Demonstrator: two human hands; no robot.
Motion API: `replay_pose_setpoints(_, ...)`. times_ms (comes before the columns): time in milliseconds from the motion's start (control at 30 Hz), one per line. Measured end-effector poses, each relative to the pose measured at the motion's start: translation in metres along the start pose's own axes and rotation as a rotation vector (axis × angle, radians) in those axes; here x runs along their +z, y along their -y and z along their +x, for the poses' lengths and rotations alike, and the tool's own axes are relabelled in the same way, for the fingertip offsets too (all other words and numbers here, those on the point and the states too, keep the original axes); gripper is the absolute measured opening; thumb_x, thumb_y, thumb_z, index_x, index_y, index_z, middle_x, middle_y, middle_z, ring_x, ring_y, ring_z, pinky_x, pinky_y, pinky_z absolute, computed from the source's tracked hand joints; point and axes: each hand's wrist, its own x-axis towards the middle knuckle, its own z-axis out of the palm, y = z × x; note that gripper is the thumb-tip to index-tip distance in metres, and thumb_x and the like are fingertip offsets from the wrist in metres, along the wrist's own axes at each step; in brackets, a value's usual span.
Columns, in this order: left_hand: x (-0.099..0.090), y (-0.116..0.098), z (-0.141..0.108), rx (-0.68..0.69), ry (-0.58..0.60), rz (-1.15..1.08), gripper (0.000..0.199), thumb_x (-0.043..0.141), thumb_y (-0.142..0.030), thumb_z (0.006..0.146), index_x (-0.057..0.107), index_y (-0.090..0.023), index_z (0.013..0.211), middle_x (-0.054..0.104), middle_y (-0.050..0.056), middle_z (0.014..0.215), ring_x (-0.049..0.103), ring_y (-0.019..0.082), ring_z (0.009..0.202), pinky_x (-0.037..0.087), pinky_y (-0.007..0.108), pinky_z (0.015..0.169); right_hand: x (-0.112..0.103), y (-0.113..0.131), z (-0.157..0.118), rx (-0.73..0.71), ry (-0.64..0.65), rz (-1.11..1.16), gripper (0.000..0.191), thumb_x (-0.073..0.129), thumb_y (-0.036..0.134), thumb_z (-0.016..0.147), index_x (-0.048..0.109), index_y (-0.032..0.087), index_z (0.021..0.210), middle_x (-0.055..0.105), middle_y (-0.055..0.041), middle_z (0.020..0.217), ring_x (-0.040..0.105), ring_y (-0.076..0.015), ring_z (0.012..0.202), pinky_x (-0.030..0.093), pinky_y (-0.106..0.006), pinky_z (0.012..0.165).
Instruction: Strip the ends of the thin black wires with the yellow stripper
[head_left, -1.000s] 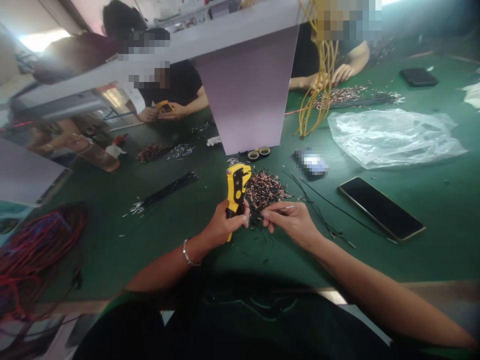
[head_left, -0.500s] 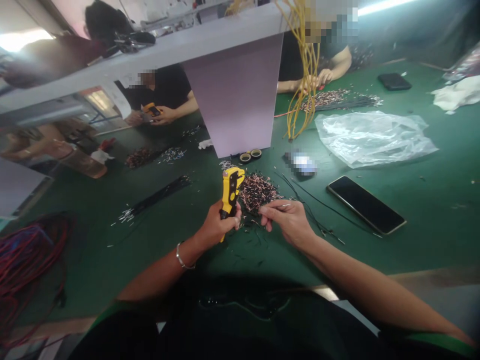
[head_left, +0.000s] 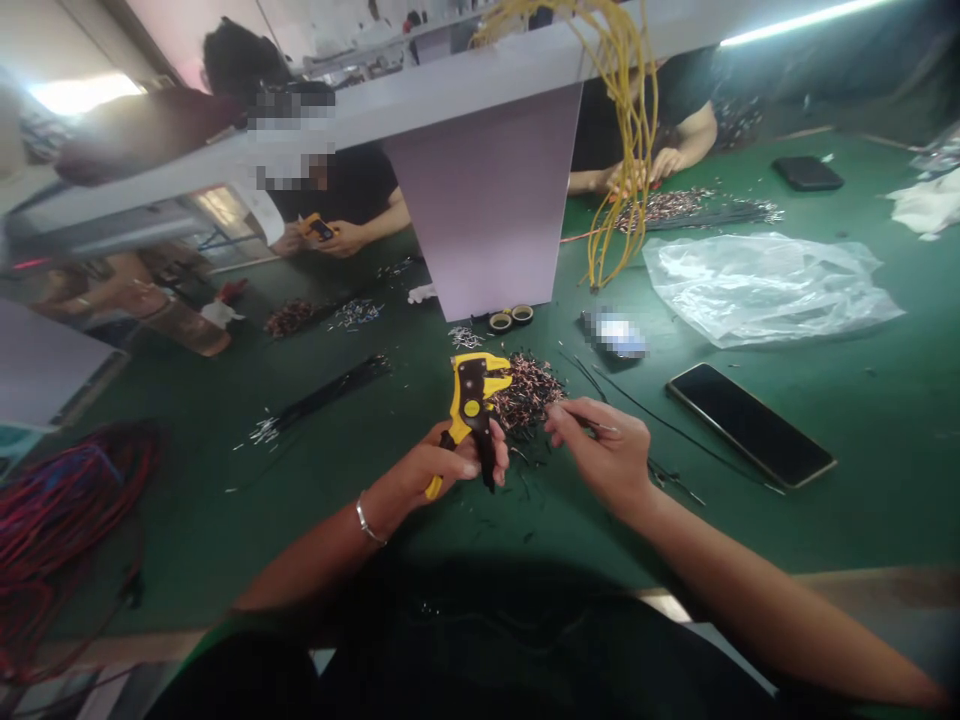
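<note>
Showing yellow and black, jaws apart, the stripper (head_left: pixel 471 408) sits in the left hand (head_left: pixel 441 465), fingers curled round it, beside the pile (head_left: pixel 532 388). The right hand (head_left: pixel 609 450) pinches a wire (head_left: pixel 606 428), fingertips together.

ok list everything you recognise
wire stripper: 1, yellow-black, centre
other tool: 1, yellow, upper left
scrap piles: 3, coppery, centre, left, upper right
wire bundles: 2+, black, left, upper right
loose wires: several, black, right
phone: 1, black, right
bag: 1, clear, right
pouch: 1, black, upper right
tape rolls: 2, dark, centre
panel: 1, purple, centre
cables: several, yellow, hanging
cable coil: 1, red-blue, left
table: 1, green, foreground
people: several, dark clothing, background
left hand: 1, holding stripper
right hand: 1, pinching thin strand
</note>
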Motion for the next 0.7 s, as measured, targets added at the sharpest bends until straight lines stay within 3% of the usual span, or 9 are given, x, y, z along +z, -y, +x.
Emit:
replay_pose_setpoints(167,-0.003,0.003,-0.004,0.021,0.043,0.067,0.05,0.066,-0.011,0.061,0.063,-0.01,0.111,0.068,0.01,0.089,0.063,0.026,0.088,0.042,0.048,0.096,0.002,0.0,0.0,-0.28,-0.006,-0.116,0.014,0.06,0.012,0.087,0.071,0.017,0.079,0.072,-0.0036,0.066,0.065,-0.0141,0.056,0.055,-0.027,0.057)
replay_pose_setpoints(333,0.0,0.005,-0.004,0.037,0.048,0.142,0.05,0.067,-0.012,0.064,0.063,-0.012,0.114,0.069,0.011,0.093,0.063,0.028,0.098,0.04,0.048,0.099,0.004,0.003,-0.003,-0.485,0.002,-0.18,0.012,0.061,0.006,0.086,0.07,0.013,0.09,0.074,-0.0087,0.072,0.068,-0.0162,0.059,0.056,-0.027,0.057)
replay_pose_setpoints(500,0.003,0.008,-0.004,0.025,0.049,0.189,0.043,0.069,-0.013,0.067,0.064,-0.012,0.109,0.069,0.011,0.096,0.062,0.029,0.104,0.042,0.047,0.097,0.005,0.005,-0.006,-0.577,0.071,-0.214,0.018,0.06,0.004,0.087,0.069,0.013,0.099,0.074,-0.0096,0.073,0.067,-0.0176,0.058,0.055,-0.029,0.053)
replay_pose_setpoints(700,0.004,0.01,-0.004,-0.007,0.054,0.145,0.039,0.072,-0.018,0.067,0.063,-0.012,0.104,0.068,0.012,0.094,0.065,0.03,0.096,0.047,0.045,0.089,0.009,0.002,-0.013,-0.637,0.126,-0.173,0.03,0.056,0.006,0.089,0.064,0.016,0.117,0.075,-0.0069,0.075,0.068,-0.0184,0.062,0.058,-0.032,0.058)
